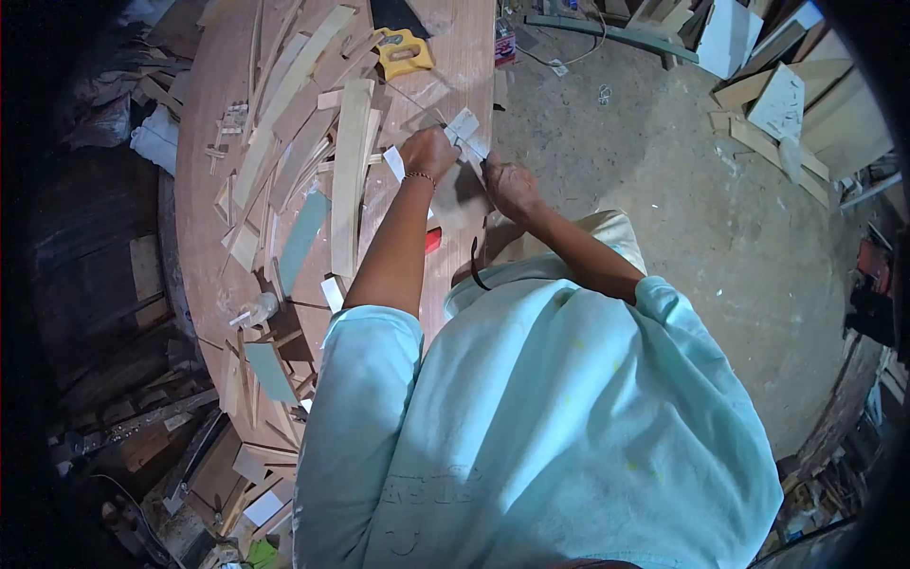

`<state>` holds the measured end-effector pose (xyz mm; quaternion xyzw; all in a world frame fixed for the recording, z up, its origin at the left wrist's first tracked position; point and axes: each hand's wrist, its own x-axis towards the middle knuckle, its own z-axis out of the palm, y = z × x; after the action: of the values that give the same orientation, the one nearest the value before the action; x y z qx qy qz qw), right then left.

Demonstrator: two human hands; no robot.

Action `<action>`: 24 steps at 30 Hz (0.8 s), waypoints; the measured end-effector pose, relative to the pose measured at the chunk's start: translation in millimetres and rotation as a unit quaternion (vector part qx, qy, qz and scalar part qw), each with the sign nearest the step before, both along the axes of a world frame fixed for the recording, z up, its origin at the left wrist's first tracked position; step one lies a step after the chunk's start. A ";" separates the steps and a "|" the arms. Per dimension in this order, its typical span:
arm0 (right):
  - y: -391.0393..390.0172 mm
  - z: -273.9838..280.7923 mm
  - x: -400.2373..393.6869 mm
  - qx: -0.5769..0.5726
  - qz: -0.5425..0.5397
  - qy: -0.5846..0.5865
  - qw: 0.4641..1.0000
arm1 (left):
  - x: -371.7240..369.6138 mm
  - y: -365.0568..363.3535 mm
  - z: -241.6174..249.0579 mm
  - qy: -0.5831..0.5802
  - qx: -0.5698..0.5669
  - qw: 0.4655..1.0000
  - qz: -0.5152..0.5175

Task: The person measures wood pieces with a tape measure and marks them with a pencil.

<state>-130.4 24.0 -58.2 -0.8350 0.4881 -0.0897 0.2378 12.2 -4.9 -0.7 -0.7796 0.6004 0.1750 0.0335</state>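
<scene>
Near the right edge of the wooden work table (pixel 462 76), my left hand (pixel 428 152) is closed, its fingers at a small white piece (pixel 464 124). My right hand (pixel 512 188) is closed round a slim tool, of which only a dark end shows. A thin pale part reaches from it toward the white piece; its exact kind is too small to tell. By my left wrist is another white strip (pixel 394 164). Behind my hands lies a handsaw with a yellow handle (pixel 405 54). A red object (pixel 433 240) rests beside my left forearm.
Long wooden strips (pixel 353 175) and offcuts are piled on the table's left side, with a grey-green panel (pixel 304 237) and a plastic bottle (pixel 256 310) among them. Boards (pixel 779 104) lean at the far right above the concrete floor (pixel 720 256).
</scene>
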 end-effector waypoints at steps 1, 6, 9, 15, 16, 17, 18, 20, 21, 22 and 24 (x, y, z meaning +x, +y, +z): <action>-0.4 7.2 -0.1 -0.002 0.000 -0.014 1.000 | 0.2 -0.1 0.1 0.001 -0.002 1.000 0.001; -18.6 21.6 25.3 -0.069 0.012 -0.035 0.997 | 6.9 0.1 -15.4 -0.021 -0.042 0.999 -0.006; -17.8 17.1 28.0 -0.006 -0.017 -0.033 0.999 | 5.2 -0.6 -16.3 -0.014 -0.043 0.999 0.015; 4.1 -0.7 -1.0 -0.031 -0.004 -0.062 0.998 | 3.1 1.0 -7.3 -0.003 -0.030 0.999 -0.015; 7.3 2.8 -5.5 0.003 -0.017 -0.032 0.999 | 2.8 0.7 -6.3 -0.003 -0.029 0.999 -0.015; 10.7 6.2 -8.3 0.039 -0.034 -0.004 0.999 | 2.8 1.3 -4.8 -0.003 -0.026 0.999 -0.027; 12.6 7.7 -8.3 0.040 -0.042 -0.006 0.998 | 3.4 3.0 -6.7 -0.003 -0.025 0.999 -0.035; 7.8 12.6 -3.7 0.022 -0.043 -0.019 0.999 | 3.2 0.7 -9.6 -0.020 -0.025 0.999 -0.019; 2.8 17.4 2.7 0.019 -0.050 -0.020 0.998 | 1.6 1.5 -8.3 -0.022 -0.039 0.999 -0.018; -4.0 22.2 13.4 0.039 -0.051 -0.008 0.998 | 1.1 0.8 -11.5 -0.025 -0.041 0.999 -0.025; -14.8 23.5 23.6 0.057 -0.053 -0.007 0.997 | 4.6 1.0 -18.4 -0.031 -0.057 0.998 -0.014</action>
<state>-106.8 9.1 -34.7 -0.7920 0.5346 -0.0805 0.2836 16.8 -3.9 -19.0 -0.7768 0.6190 0.1153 0.0100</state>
